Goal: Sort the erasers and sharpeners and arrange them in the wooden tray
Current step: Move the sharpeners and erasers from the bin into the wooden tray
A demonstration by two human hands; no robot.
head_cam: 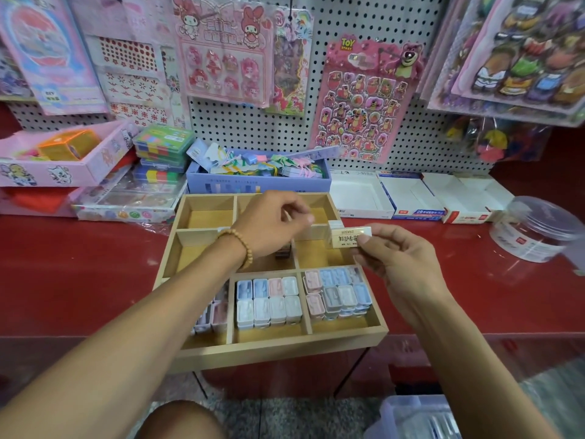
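Note:
The wooden tray [272,346] with several compartments sits at the front edge of the red counter. Its front compartments hold rows of small pastel sharpeners [269,304], blue, pink, white and grey. My right hand [399,264] pinches a cream eraser [348,237] in a printed sleeve above the tray's right side. My left hand [272,226] hovers over the tray's middle with fingers curled; I cannot tell whether it holds anything. A small dark object [282,251] lies in the middle compartment under the left hand.
A blue box [259,182] of loose clips stands behind the tray. White open cartons [411,198] line the counter's back right. A clear round tub [538,229] sits far right. Pink boxes and stacked cases fill the left. Sticker sheets hang on the pegboard. A plastic bin [421,416] is on the floor.

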